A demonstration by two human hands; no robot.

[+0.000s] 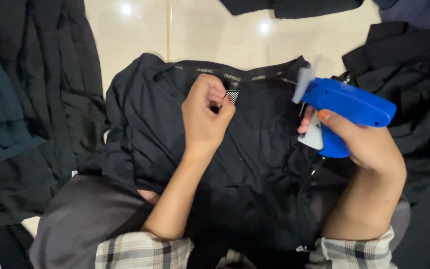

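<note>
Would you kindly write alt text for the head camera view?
A left hand pinches a small striped label at the collar of a black fabric garment, while the right hand holds a blue plastic tagging gun beside it, above a cream tiled floor.

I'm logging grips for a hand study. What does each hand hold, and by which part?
The right hand holds a blue tagging gun by its grip, a finger on the trigger. The left hand pinches a small striped label at the black garment's neckband.

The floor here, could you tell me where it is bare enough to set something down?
Bare floor shows only beyond the black shirt, between the left pile and right pile. Elsewhere cloth covers it; both hands work over the shirt.
</note>
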